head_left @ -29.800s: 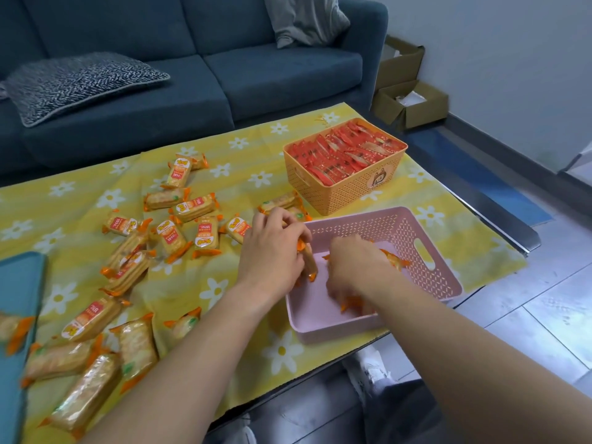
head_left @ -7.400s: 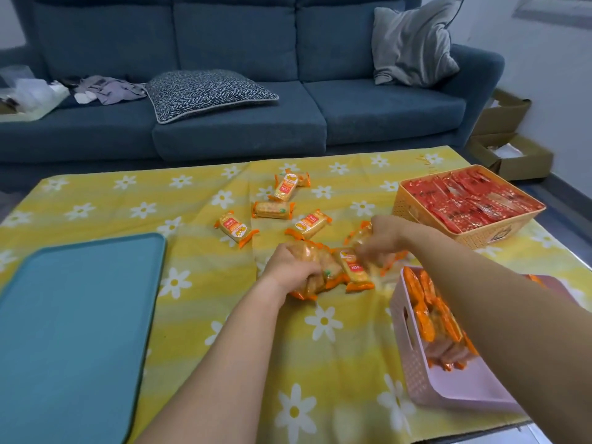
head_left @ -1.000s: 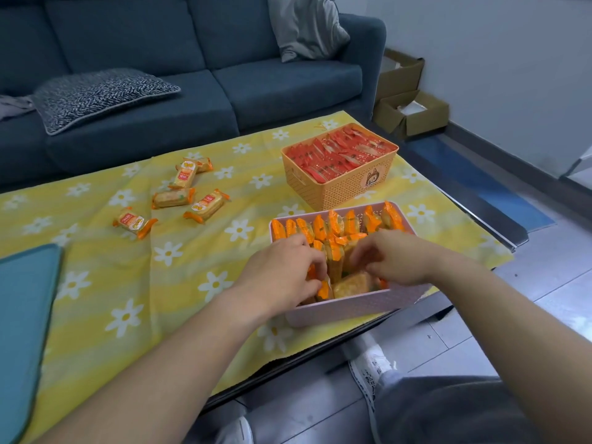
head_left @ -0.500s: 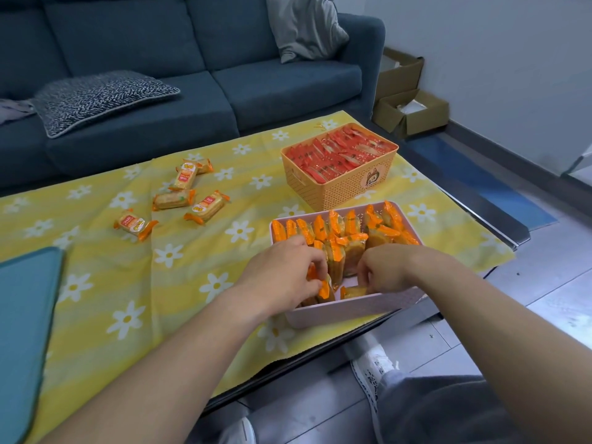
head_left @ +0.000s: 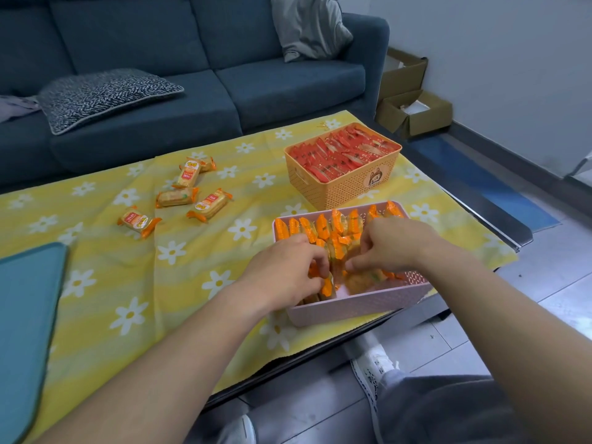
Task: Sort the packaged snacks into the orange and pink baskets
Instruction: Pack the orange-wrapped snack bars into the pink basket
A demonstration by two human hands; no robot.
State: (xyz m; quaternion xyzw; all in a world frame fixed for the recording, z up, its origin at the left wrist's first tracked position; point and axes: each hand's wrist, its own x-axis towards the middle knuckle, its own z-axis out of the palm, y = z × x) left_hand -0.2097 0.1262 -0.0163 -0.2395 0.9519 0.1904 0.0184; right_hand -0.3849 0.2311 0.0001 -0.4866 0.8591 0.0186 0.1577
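pink basket [head_left: 352, 307] now nearly filled with snacks [head_left: 323, 224], five left loose

My left hand [head_left: 282, 270] and right hand [head_left: 390, 245] cover the snack packets [head_left: 362, 283] at six o'clock in the pink basket [head_left: 352, 306]; I can't tell what either grips. The teal tray [head_left: 25, 315] at nine o'clock runs off-frame.

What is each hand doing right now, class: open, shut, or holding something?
Left hand: grips upright orange packets in the pink basket.
Right hand: curled above a flat packet; whether it holds it cannot be told.
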